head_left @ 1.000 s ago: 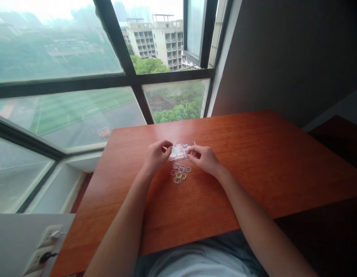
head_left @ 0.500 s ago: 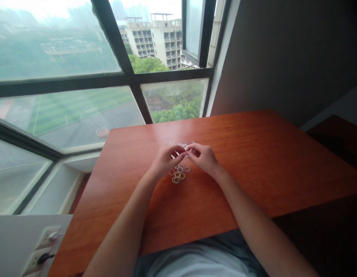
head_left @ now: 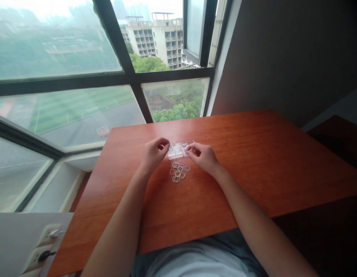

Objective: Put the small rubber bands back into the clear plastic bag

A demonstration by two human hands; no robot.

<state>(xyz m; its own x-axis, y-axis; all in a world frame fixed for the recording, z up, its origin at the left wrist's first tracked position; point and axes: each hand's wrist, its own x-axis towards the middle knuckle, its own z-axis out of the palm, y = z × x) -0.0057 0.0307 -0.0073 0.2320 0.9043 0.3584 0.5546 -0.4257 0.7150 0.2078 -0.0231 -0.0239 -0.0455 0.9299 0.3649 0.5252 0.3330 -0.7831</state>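
A clear plastic box (head_left: 175, 151) with small compartments lies on the reddish-brown table (head_left: 247, 154). My left hand (head_left: 155, 153) is at the box's left edge, thumb and fingertips pinched together on something I cannot make out. On the other side, my right hand (head_left: 204, 156) is closed at the box's right end, its pinched fingertips over something too small to name. Several pale rings (head_left: 177, 174) lie in a loose cluster on the table just nearer to me than the box, some overlapping.
Large windows (head_left: 135, 79) with dark frames stand beyond the table's far and left edges. A wall socket (head_left: 37, 258) with plugs is at the lower left. A dark wall rises at the right.
My left hand has moved left, away from my right hand, uncovering the clear box and more rings. My right hand has stayed nearly in place.
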